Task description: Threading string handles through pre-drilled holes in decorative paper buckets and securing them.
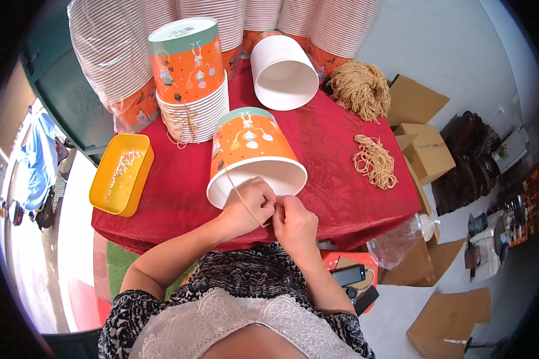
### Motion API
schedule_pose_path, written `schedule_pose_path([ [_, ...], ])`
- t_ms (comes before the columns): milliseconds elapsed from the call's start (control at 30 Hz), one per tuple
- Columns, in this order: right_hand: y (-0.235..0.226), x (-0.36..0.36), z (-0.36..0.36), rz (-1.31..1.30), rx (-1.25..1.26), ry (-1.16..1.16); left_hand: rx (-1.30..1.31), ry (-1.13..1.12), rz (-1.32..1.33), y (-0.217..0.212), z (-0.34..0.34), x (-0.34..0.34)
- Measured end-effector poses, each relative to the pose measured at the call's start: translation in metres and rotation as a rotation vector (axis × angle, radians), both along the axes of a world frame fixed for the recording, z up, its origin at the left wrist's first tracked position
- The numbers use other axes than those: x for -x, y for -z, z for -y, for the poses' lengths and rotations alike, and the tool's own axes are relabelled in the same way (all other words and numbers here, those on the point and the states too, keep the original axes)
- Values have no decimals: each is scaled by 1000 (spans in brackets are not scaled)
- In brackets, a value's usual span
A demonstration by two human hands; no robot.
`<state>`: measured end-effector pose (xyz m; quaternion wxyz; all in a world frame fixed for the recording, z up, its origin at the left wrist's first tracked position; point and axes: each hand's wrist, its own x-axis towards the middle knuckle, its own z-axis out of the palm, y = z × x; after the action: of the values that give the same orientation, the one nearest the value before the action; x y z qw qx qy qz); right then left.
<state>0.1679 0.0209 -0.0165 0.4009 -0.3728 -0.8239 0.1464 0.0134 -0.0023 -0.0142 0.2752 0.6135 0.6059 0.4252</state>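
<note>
Meeting before the open mouth of an orange paper bucket, both hands curl inward: the right hand pinches a tan cord slanting across the left hand, whose grip I cannot tell. The bucket lies sideways on the red tablecloth.

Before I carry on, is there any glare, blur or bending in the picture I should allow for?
Head view: pale ground at far left washed out; plastic-wrapped tub stack catching some glare; outer edges bowed, corners black; left hand, right hand and nearest tub fairly sharp, though detail where the hands meet is hidden.
</note>
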Motion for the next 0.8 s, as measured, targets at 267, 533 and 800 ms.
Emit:
schedule_pose_path([
  [267,-6,-6,-10,-79,294,-93,-82,-43,-120,-4,4,-3],
  [533,-5,-6,-14,-154,452,-87,-111,-30,-105,1,10,-3],
  [800,-7,-5,-15,-172,523,-70,-92,-41,-188,-3,11,-4],
])
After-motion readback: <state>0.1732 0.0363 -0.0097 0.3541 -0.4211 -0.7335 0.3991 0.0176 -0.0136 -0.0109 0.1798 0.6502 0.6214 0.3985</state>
